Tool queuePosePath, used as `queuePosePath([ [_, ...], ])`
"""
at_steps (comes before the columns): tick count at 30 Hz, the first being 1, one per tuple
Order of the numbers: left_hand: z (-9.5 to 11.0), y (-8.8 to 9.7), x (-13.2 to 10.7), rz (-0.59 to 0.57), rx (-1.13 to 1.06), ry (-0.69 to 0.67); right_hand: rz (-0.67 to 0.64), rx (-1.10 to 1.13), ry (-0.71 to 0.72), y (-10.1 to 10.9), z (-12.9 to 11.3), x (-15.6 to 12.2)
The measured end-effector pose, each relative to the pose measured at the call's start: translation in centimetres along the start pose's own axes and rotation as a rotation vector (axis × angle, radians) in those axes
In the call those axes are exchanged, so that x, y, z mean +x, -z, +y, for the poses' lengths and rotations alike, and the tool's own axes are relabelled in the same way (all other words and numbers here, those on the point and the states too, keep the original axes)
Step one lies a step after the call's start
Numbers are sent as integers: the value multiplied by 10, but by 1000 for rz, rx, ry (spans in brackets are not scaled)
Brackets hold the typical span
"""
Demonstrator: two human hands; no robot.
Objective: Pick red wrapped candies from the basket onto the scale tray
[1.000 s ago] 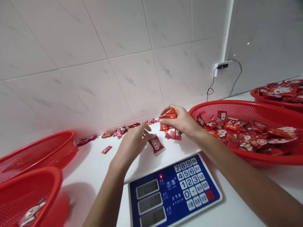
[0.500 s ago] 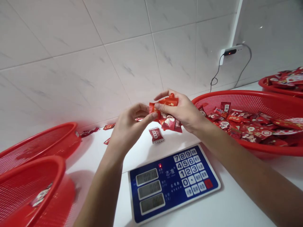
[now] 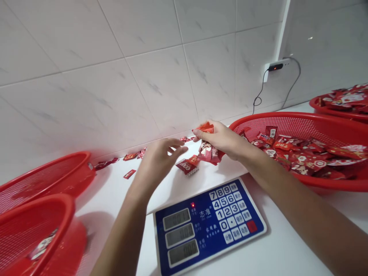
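Note:
My right hand (image 3: 222, 138) is closed round a bunch of red wrapped candies (image 3: 207, 148), held above the white weighing platform (image 3: 169, 189) of a blue-faced digital scale (image 3: 208, 224). My left hand (image 3: 157, 161) hovers just left of it with its fingers loosely spread and nothing in them. Two red candy packets (image 3: 188, 165) lie on the platform between my hands, just below my left fingertips.
A large red mesh basket (image 3: 299, 124) full of red candies stands at the right, with another (image 3: 339, 109) behind it. Two red baskets (image 3: 46, 180) sit at the left, the nearer one (image 3: 34, 226) holding a packet. Loose candies (image 3: 129, 157) lie along the tiled wall. A charger (image 3: 275, 67) hangs from the wall socket.
My left hand let go of the candy it had pinched from the bunch and drew back open; a second packet now lies on the platform. My right hand dropped a little.

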State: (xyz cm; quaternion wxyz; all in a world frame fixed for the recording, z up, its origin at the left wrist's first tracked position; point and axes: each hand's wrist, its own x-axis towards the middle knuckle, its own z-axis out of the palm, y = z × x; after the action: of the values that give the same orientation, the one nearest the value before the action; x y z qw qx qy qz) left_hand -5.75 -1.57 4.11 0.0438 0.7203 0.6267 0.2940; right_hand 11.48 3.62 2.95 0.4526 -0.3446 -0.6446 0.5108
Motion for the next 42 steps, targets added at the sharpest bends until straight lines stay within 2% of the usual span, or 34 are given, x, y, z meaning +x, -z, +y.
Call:
queuePosePath([
  [3,8,10,-4,99,-165,-27,-89,70,77,-2,-2,-3],
  [7,22,9,-11,114,-337,-130,-174,325,165,-7,-9,-9],
  [11,24,3,-15,78,-542,-144,-246,467,147,-12,-11,-13],
  [13,21,3,-15,91,-555,-143,-268,502,147,-15,-10,-14],
  [17,16,7,-10,146,-435,-118,-222,518,77,-17,-6,-11],
  [20,9,10,-4,180,-194,-29,-119,491,-58,-15,-3,-7],
  [23,0,7,2,120,71,86,-6,494,-178,-10,-2,-2],
  [26,-12,-2,6,12,153,105,18,528,-247,-7,-3,1],
  [29,-19,-6,7,-48,213,94,-17,534,-235,-9,-3,1],
  [31,-17,-3,5,-29,257,91,-1,524,-212,-12,-2,1],
  [34,0,7,-4,87,97,-34,31,515,-199,-15,2,2],
  [37,26,11,-18,186,-162,-267,35,551,-181,-16,4,2],
  [40,42,3,-26,168,-55,-418,28,602,-147,-16,3,0],
  [42,43,-4,-26,197,4,-421,-17,631,-122,-17,4,0],
])
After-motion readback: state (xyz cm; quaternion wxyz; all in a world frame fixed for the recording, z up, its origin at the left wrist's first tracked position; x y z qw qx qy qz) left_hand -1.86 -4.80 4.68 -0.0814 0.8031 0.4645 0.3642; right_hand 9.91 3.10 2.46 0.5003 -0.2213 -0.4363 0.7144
